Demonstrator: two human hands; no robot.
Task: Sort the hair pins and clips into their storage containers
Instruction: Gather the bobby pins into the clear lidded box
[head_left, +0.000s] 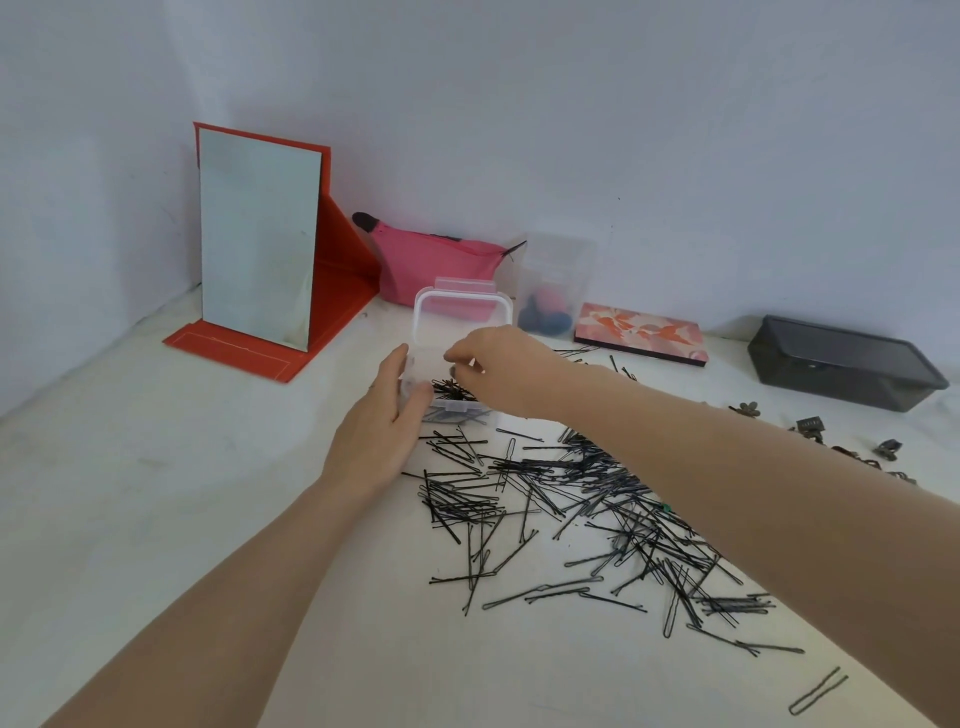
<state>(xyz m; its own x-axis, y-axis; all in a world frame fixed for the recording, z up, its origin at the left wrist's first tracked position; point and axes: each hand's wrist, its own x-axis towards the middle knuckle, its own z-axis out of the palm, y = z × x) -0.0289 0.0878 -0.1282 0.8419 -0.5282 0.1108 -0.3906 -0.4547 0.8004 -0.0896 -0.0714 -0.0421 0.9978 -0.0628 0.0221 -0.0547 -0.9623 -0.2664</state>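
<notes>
The table carried everything, a wide pale surface set into a corner. At the back stood the mirror in its red stand, upright and well apart from the work, so no bother there. Then the pile of pins, the bulk of the job, lay strewn loose across the middle and right, tangled and crossing, likely fiddly to lift one by one. The dark box sat at far right, lid on, presumably waiting for the clips scattered just in front of it. The pink pouch, the patterned case and a frosted tub lined the wall, out of the way. And the action: the clear box stood open, lid tipped up behind, some pins already inside. The left hand lay against its left side, fingers fairly straight, seemingly steadying it against sliding. The right hand hovered over the opening, fingertips pinched together, apparently dropping pins in, though what they gripped could not be made out. The right forearm crossed over the pile.
</notes>
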